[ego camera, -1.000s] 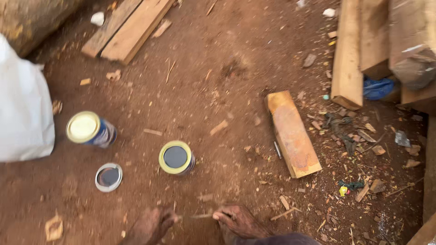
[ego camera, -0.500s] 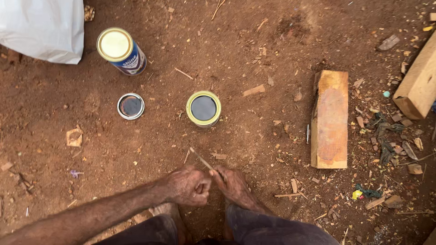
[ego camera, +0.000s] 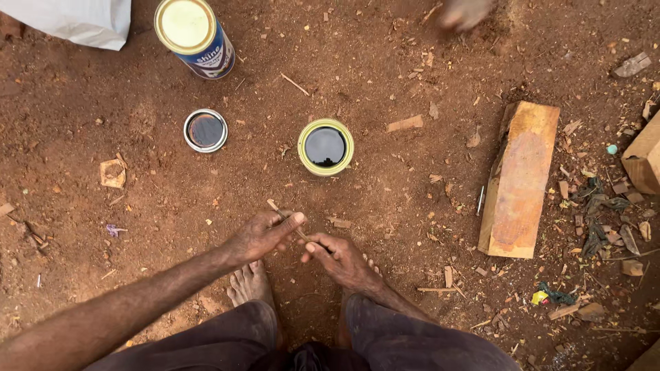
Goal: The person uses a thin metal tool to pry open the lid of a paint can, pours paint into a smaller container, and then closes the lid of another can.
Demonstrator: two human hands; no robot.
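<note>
View closer since before | both hands (ego camera: 299, 240) pinch thin stick (ego camera: 289, 221) | open tin (ego camera: 326, 146) ahead

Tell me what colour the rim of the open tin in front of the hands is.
Yellow, around dark liquid in the open tin; the head view shows it.

This is an outdoor woodworking yard, worked straight on bare red earth (ego camera: 124, 275). Wood chips and offcuts (ego camera: 404, 124) litter the ground, a sawn timber block (ego camera: 519, 180) lies to the right, and another plank end (ego camera: 643, 156) shows at the edge. An open tin of dark liquid (ego camera: 326, 146), probably varnish or stain, its loose lid (ego camera: 205, 130) and a sealed can (ego camera: 194, 36) stand in the dirt.
</note>
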